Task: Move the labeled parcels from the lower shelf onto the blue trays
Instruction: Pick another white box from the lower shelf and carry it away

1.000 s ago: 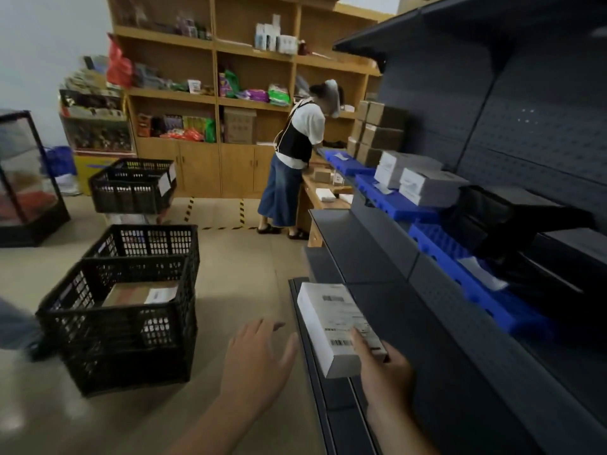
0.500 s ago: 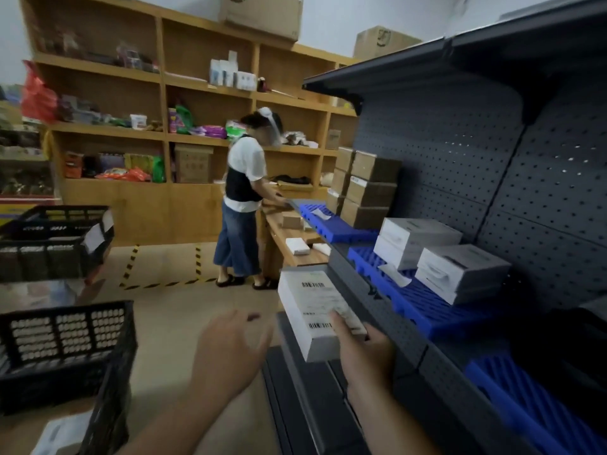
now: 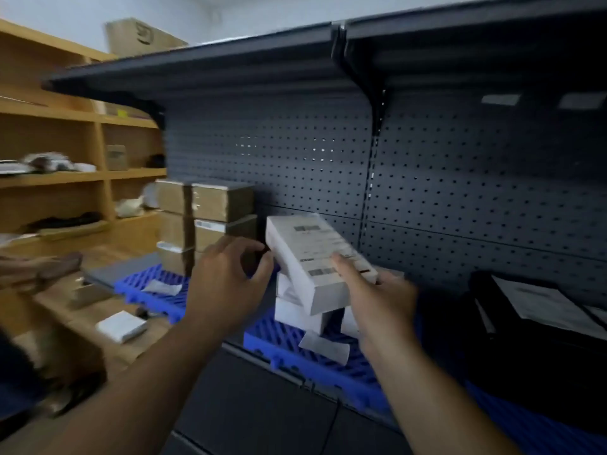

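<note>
While tilted, parcel in right hand, left hand beside.

White boxes crowd the blue tray between brown boxes and black bag; open room above.

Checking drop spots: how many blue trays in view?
3: left tray under the brown boxes, middle tray under the white parcels, right tray mostly hidden by black items.

Bare left hand and right hand on bare forearms.
</note>
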The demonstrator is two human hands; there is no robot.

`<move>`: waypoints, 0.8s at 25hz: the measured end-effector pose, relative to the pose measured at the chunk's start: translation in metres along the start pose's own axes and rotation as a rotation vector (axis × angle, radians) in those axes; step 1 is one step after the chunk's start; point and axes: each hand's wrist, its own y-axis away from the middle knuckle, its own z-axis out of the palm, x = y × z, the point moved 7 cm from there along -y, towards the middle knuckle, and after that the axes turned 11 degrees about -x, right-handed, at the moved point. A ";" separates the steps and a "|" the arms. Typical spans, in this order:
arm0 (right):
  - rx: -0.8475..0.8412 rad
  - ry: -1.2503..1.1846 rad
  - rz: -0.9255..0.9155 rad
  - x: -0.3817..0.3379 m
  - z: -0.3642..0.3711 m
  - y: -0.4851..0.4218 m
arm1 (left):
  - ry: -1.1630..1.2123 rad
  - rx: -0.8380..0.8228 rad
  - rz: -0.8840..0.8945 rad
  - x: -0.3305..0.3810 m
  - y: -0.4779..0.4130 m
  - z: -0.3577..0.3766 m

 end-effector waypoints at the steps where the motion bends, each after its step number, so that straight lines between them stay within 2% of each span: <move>1: 0.071 0.020 -0.029 -0.005 -0.012 -0.013 | 0.032 -0.017 0.039 0.001 -0.016 0.010; 4: 0.279 0.098 -0.031 -0.015 -0.049 -0.033 | 0.103 -0.115 0.139 0.002 -0.054 0.040; 9: 0.488 0.226 -0.031 0.000 -0.071 -0.038 | 0.242 -0.208 0.231 -0.007 -0.099 0.072; 12: 0.622 0.437 0.020 0.008 -0.066 -0.039 | 0.266 -0.248 0.332 -0.018 -0.109 0.084; 18: 0.738 0.879 0.255 0.006 -0.060 -0.036 | 0.320 -0.356 0.424 -0.025 -0.111 0.111; 20: 0.750 0.939 0.313 0.008 -0.061 -0.034 | 0.374 -0.379 0.418 -0.025 -0.110 0.119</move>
